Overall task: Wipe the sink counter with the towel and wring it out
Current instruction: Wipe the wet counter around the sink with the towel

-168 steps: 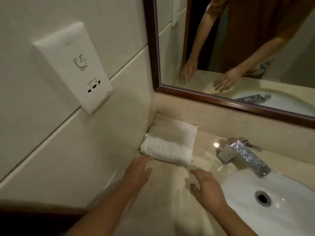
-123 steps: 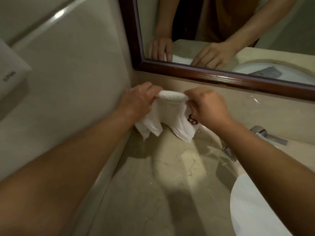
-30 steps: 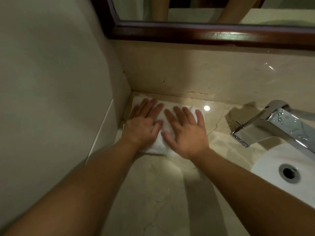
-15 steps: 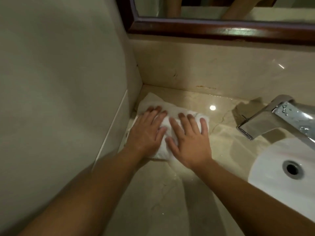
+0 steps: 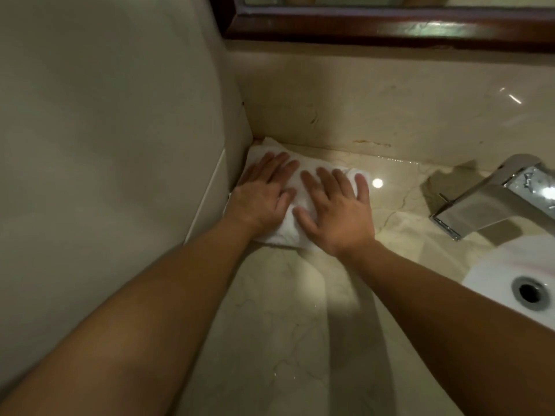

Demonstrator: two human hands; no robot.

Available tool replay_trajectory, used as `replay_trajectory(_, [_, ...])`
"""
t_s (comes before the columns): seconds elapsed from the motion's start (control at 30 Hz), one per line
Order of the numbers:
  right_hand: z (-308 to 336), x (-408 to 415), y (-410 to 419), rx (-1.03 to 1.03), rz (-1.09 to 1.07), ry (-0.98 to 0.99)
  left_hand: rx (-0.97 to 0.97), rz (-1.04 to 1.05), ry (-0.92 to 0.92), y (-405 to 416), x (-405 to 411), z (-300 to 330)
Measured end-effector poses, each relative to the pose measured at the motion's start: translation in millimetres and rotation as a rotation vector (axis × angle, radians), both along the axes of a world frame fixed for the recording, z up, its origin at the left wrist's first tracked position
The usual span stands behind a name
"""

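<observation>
1. White towel (image 5: pixel 295 202): lies bunched flat in the back left corner of the marble sink surface (image 5: pixel 288 325), against the side wall and just short of the backsplash.
2. Left hand (image 5: pixel 260 197): fingers straight and spread, palm pressing down on the towel's left part; no grip closes around anything.
3. Right hand (image 5: pixel 336 211): likewise flat and spread, pressing the towel's right part, beside the left hand.
4. Chrome faucet (image 5: pixel 492 202) and white basin (image 5: pixel 510 283): well to the right, untouched.
5. Progress, as judged: wiping appears under way in the corner only. Droplets glint along the backsplash edge and on the near surface, so most wiping remains; wringing is not yet begun.
</observation>
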State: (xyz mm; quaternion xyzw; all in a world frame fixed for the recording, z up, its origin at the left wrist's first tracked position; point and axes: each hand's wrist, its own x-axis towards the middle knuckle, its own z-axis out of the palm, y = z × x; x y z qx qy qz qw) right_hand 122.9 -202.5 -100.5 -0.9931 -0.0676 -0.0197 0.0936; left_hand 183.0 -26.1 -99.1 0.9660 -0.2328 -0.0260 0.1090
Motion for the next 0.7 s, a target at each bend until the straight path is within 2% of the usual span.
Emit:
replay_trajectory(0.37, [6, -86, 13, 0.021, 0.05, 0.035, -0.068, 0.063, 0.01, 13, -103, 2])
replay_trajectory(0.7, [6, -11, -21, -0.013, 0.104, 0.065, 0.039, 0.081, 0.006, -14, -30, 5])
